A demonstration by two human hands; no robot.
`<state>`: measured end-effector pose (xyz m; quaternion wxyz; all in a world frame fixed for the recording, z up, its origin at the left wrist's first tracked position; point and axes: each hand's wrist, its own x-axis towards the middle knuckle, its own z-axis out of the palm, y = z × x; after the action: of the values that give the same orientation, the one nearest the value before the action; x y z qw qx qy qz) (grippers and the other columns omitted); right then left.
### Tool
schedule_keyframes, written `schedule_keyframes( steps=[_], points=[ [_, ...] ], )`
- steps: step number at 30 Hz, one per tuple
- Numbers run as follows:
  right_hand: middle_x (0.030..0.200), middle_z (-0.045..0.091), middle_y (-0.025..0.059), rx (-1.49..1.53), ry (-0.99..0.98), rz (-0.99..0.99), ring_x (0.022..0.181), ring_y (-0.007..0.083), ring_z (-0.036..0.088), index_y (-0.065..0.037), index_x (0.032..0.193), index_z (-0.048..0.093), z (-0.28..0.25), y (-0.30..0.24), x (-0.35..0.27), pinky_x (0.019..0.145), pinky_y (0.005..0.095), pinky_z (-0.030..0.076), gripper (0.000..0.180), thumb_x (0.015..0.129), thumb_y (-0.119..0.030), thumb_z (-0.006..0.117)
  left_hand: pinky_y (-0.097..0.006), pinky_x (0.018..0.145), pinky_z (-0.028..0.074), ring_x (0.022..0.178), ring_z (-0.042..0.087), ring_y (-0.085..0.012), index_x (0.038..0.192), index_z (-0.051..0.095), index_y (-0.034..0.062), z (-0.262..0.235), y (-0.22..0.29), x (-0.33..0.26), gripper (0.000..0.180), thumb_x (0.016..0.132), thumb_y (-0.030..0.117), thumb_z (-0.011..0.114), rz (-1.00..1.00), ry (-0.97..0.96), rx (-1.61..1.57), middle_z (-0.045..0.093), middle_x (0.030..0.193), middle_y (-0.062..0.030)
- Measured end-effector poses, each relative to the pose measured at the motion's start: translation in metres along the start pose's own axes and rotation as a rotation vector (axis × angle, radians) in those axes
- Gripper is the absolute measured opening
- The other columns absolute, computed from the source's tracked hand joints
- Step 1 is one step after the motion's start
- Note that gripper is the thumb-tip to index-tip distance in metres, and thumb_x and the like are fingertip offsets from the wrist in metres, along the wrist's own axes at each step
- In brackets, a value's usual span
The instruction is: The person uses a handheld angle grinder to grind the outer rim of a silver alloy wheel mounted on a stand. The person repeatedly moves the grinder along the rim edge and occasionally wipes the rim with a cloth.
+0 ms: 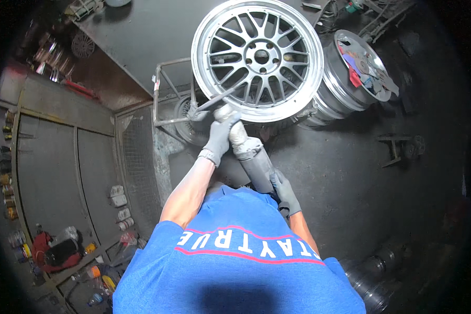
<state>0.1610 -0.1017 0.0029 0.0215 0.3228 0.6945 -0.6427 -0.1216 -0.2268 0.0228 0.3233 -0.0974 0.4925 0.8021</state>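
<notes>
A silver multi-spoke wheel rim (256, 57) stands tilted against a metal frame stand (165, 94). I hold a dusty grey power grinder (254, 159) with both gloved hands, its head against the rim's lower lip. My left hand (221, 135) grips the front of the tool near the head, where a thin grey bar (214, 102) sticks out to the left. My right hand (285, 191) is closed around the tool's rear body. The working end is hidden behind my left glove.
A second rim (327, 97) lies to the right, with several flat discs and a red piece (363, 65) on top. A small metal stand (395, 149) sits on the dark floor at right. Cans and bottles (119, 206) line grey panels at left.
</notes>
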Motion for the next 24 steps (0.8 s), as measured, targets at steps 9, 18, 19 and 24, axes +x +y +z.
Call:
schedule_keyframes(
  steps=[9, 18, 19, 24],
  points=[
    [0.143, 0.061, 0.0208, -0.222, -0.149, -0.019, 0.134, 0.0342, 0.057, -0.005, 0.145, 0.055, -0.025, -0.011, 0.020, 0.112, 0.0418, 0.043, 0.061, 0.100, -0.046, 0.062, -0.048, 0.091, 0.058, 0.085, 0.068, -0.0309, 0.099, 0.064, 0.0025, -0.062, -0.007, -0.040, 0.020, 0.085, 0.015, 0.071, -0.042, -0.007, -0.421, 0.068, 0.092, -0.0131],
    [0.102, 0.073, 0.0154, -0.335, 0.186, -0.364, 0.097, 0.0281, 0.070, -0.001, 0.105, 0.069, -0.153, -0.103, 0.193, 0.087, 0.0413, 0.054, 0.033, 0.098, -0.033, 0.068, -0.050, 0.098, 0.053, 0.090, 0.065, -0.0315, 0.098, 0.064, 0.0047, -0.050, -0.036, -0.080, 0.021, 0.082, 0.015, 0.071, 0.177, 0.271, -0.436, 0.067, 0.092, -0.0130],
    [0.091, 0.071, 0.0135, -0.209, 0.321, -0.417, 0.089, 0.0226, 0.068, -0.001, 0.095, 0.066, -0.177, -0.123, 0.231, 0.083, 0.0387, 0.053, 0.032, 0.098, -0.032, 0.069, -0.050, 0.097, 0.053, 0.090, 0.065, -0.0307, 0.098, 0.064, 0.0060, -0.040, -0.037, -0.085, 0.020, 0.081, 0.014, 0.072, 0.197, 0.291, -0.427, 0.066, 0.092, -0.0119],
    [0.083, 0.065, 0.0119, -0.535, 0.682, -0.829, 0.075, 0.0236, 0.061, -0.004, 0.100, 0.065, -0.253, -0.250, 0.373, 0.074, 0.0388, 0.051, 0.044, 0.093, -0.045, 0.076, -0.051, 0.100, 0.051, 0.095, 0.065, -0.0316, 0.099, 0.064, 0.0061, -0.011, -0.058, -0.104, 0.021, 0.082, 0.017, 0.071, 0.231, 0.451, -0.441, 0.067, 0.095, -0.0126]
  ],
)
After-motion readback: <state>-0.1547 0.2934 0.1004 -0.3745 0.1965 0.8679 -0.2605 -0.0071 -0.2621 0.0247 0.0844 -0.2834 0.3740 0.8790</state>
